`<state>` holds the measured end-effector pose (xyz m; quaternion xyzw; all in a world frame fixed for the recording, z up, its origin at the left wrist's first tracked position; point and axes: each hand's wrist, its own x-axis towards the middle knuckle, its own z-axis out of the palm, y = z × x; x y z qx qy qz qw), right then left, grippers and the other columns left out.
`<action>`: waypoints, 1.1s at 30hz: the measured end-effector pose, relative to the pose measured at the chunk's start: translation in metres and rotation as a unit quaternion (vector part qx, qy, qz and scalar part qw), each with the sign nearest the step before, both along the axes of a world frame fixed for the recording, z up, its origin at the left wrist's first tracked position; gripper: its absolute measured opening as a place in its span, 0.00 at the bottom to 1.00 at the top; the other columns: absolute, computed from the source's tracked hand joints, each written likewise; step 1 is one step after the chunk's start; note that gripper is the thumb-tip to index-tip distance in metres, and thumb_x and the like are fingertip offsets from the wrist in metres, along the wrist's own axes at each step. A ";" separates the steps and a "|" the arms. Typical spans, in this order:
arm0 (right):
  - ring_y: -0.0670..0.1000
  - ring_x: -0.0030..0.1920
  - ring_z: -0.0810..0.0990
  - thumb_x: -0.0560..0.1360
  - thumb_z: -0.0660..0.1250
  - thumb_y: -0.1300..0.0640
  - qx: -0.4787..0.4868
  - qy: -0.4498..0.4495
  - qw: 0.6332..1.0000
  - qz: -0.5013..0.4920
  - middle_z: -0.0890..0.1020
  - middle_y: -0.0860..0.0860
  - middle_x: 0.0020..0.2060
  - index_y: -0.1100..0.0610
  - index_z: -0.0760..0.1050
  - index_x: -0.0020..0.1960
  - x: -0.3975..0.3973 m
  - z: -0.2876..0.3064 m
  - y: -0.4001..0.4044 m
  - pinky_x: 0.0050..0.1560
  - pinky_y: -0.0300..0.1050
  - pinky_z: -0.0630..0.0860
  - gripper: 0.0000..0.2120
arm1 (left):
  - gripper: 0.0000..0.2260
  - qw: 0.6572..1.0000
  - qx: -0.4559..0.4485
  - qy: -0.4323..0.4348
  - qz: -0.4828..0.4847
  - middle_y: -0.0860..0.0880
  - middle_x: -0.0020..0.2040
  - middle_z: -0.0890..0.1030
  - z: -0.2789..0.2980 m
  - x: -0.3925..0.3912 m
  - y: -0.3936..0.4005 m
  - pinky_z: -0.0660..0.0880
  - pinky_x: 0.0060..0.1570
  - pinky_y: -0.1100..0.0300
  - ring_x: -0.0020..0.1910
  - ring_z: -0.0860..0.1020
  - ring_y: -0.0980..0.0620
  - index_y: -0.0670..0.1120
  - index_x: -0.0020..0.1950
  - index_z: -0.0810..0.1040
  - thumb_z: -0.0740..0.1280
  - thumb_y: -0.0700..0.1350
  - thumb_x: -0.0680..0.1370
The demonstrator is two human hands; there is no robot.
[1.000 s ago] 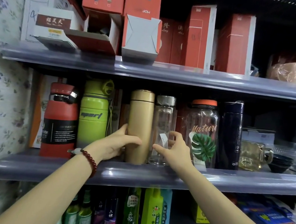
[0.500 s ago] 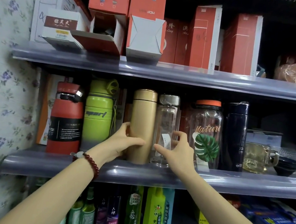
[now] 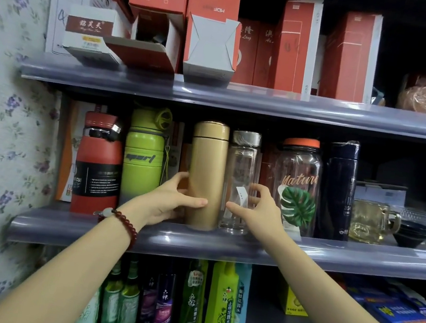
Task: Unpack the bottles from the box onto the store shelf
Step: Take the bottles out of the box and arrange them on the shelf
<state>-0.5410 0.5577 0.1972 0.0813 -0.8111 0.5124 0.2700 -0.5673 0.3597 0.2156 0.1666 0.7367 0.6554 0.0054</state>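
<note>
A gold bottle [image 3: 207, 166] stands upright on the middle shelf [image 3: 223, 241]. My left hand [image 3: 171, 199] grips its lower part, thumb across the front and fingers behind. Right beside it stands a clear glass bottle [image 3: 241, 170] with a silver cap. My right hand [image 3: 260, 208] holds it low down, thumb in front, fingers round its right side. The two bottles stand close together, almost touching. An open red box [image 3: 151, 42] lies on its side on the upper shelf [image 3: 242, 97].
On the middle shelf a red bottle [image 3: 98, 162] and a green bottle [image 3: 143, 157] stand to the left, a leaf-print jar [image 3: 297, 188] and a dark flask [image 3: 338, 188] to the right. Glassware [image 3: 371, 223] sits further right. Floral wall on the left. Spray bottles fill the lower shelf.
Both hands stay on the same two bottles. The view has shifted slightly, so the shelf sits further right in the frame. The bottles have barely moved.
</note>
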 end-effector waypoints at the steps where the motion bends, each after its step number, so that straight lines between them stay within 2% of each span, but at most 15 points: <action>1: 0.48 0.52 0.73 0.69 0.75 0.51 -0.002 -0.002 1.000 0.004 0.75 0.53 0.63 0.53 0.61 0.72 0.000 0.000 0.001 0.53 0.41 0.68 0.36 | 0.40 1.000 0.009 -0.004 -0.005 0.49 0.52 0.76 -0.001 -0.001 0.001 0.74 0.54 0.51 0.52 0.77 0.51 0.51 0.76 0.55 0.72 0.33 0.71; 4: 0.45 0.48 0.74 0.70 0.75 0.52 -0.005 -0.010 1.000 0.013 0.75 0.51 0.57 0.53 0.61 0.73 0.000 0.002 0.002 0.52 0.42 0.68 0.37 | 0.33 1.000 0.016 -0.006 -0.005 0.52 0.52 0.77 -0.002 -0.001 0.006 0.71 0.55 0.53 0.51 0.76 0.53 0.49 0.75 0.59 0.69 0.33 0.74; 6: 0.41 0.44 0.73 0.70 0.74 0.52 -0.001 -0.013 1.000 0.016 0.73 0.48 0.53 0.53 0.60 0.73 0.000 0.002 0.003 0.51 0.41 0.68 0.37 | 0.29 0.999 -0.029 0.013 0.008 0.52 0.56 0.78 -0.002 -0.001 0.009 0.72 0.55 0.56 0.55 0.76 0.52 0.48 0.71 0.65 0.72 0.39 0.73; 9: 0.46 0.52 0.75 0.68 0.75 0.48 0.005 -0.007 1.000 0.004 0.75 0.52 0.59 0.54 0.61 0.73 -0.001 0.001 0.001 0.54 0.42 0.69 0.39 | 0.38 0.988 -0.097 0.077 0.090 0.51 0.62 0.78 -0.004 -0.005 0.015 0.73 0.61 0.58 0.60 0.76 0.52 0.47 0.69 0.69 0.80 0.53 0.63; 10: 0.49 0.56 0.74 0.68 0.76 0.47 0.007 -0.003 1.000 -0.004 0.75 0.53 0.62 0.54 0.61 0.72 -0.001 0.001 0.000 0.55 0.42 0.69 0.39 | 0.41 0.985 -0.098 0.091 0.110 0.50 0.63 0.78 -0.004 -0.003 0.017 0.73 0.63 0.56 0.60 0.76 0.51 0.47 0.69 0.70 0.80 0.56 0.60; 12: 0.49 0.56 0.72 0.67 0.76 0.46 0.006 0.000 1.000 -0.011 0.75 0.54 0.64 0.54 0.62 0.72 -0.002 0.002 -0.001 0.55 0.42 0.68 0.40 | 0.47 0.982 -0.098 0.102 0.128 0.51 0.66 0.76 -0.004 -0.002 0.017 0.71 0.66 0.53 0.63 0.75 0.51 0.47 0.71 0.68 0.81 0.58 0.56; 14: 0.48 0.54 0.71 0.67 0.76 0.47 -0.003 -0.003 1.000 -0.007 0.75 0.54 0.63 0.54 0.62 0.72 -0.003 0.002 0.000 0.55 0.42 0.69 0.39 | 0.50 0.984 -0.092 0.090 0.123 0.51 0.68 0.72 -0.002 -0.001 0.012 0.70 0.66 0.52 0.65 0.72 0.50 0.49 0.75 0.60 0.81 0.55 0.59; 16: 0.49 0.54 0.72 0.68 0.76 0.49 -0.014 -0.010 1.000 0.003 0.76 0.54 0.62 0.54 0.62 0.72 -0.003 0.002 0.002 0.54 0.42 0.69 0.38 | 0.43 0.992 -0.054 0.065 0.093 0.50 0.61 0.74 0.000 0.001 0.006 0.73 0.58 0.55 0.58 0.75 0.51 0.50 0.74 0.59 0.79 0.47 0.65; 18: 0.49 0.53 0.72 0.68 0.76 0.50 -0.023 -0.017 0.999 0.015 0.76 0.52 0.58 0.54 0.62 0.72 -0.003 0.003 0.003 0.52 0.42 0.68 0.38 | 0.37 0.998 -0.021 0.023 0.052 0.51 0.58 0.75 0.000 0.005 0.003 0.73 0.58 0.54 0.54 0.75 0.52 0.47 0.73 0.61 0.76 0.42 0.69; 21: 0.47 0.49 0.73 0.69 0.76 0.52 -0.024 -0.023 0.999 0.029 0.73 0.50 0.53 0.55 0.61 0.73 -0.003 0.004 0.004 0.49 0.40 0.68 0.38 | 0.36 0.999 0.021 -0.014 0.021 0.46 0.69 0.70 0.000 0.007 0.002 0.70 0.62 0.53 0.59 0.73 0.49 0.45 0.75 0.57 0.72 0.38 0.73; 23: 0.47 0.48 0.73 0.69 0.76 0.52 -0.022 -0.027 0.999 0.034 0.75 0.53 0.58 0.55 0.61 0.73 -0.003 0.004 0.005 0.48 0.38 0.69 0.38 | 0.36 0.999 0.026 -0.026 0.004 0.46 0.68 0.70 0.002 0.010 0.003 0.70 0.60 0.55 0.59 0.72 0.49 0.44 0.77 0.55 0.70 0.37 0.74; 26: 0.50 0.54 0.73 0.67 0.77 0.50 -0.007 -0.029 0.999 0.024 0.75 0.55 0.64 0.54 0.60 0.73 -0.004 0.005 0.005 0.55 0.43 0.70 0.40 | 0.36 0.999 -0.025 -0.004 0.021 0.47 0.67 0.71 0.003 0.012 0.007 0.64 0.67 0.51 0.60 0.69 0.52 0.44 0.77 0.56 0.72 0.43 0.74; 29: 0.53 0.60 0.74 0.65 0.79 0.49 0.007 -0.022 1.000 -0.001 0.75 0.55 0.64 0.54 0.61 0.72 -0.005 0.005 0.002 0.61 0.48 0.72 0.42 | 0.39 0.991 -0.089 0.069 0.075 0.51 0.65 0.72 0.002 0.012 0.017 0.65 0.61 0.59 0.58 0.69 0.55 0.44 0.75 0.61 0.76 0.52 0.69; 30: 0.54 0.61 0.74 0.64 0.79 0.49 0.007 -0.021 1.000 -0.007 0.75 0.55 0.64 0.54 0.62 0.72 -0.005 0.005 0.001 0.62 0.49 0.73 0.42 | 0.42 0.985 -0.102 0.089 0.109 0.51 0.66 0.73 0.001 0.010 0.020 0.67 0.62 0.60 0.60 0.71 0.54 0.45 0.73 0.64 0.78 0.55 0.65; 33: 0.53 0.61 0.74 0.64 0.79 0.50 0.006 -0.027 1.000 -0.007 0.75 0.56 0.64 0.54 0.63 0.71 -0.004 0.005 0.003 0.62 0.50 0.73 0.41 | 0.51 0.979 -0.084 0.106 0.154 0.48 0.69 0.73 -0.006 0.006 0.022 0.70 0.67 0.50 0.66 0.72 0.48 0.47 0.74 0.63 0.80 0.59 0.56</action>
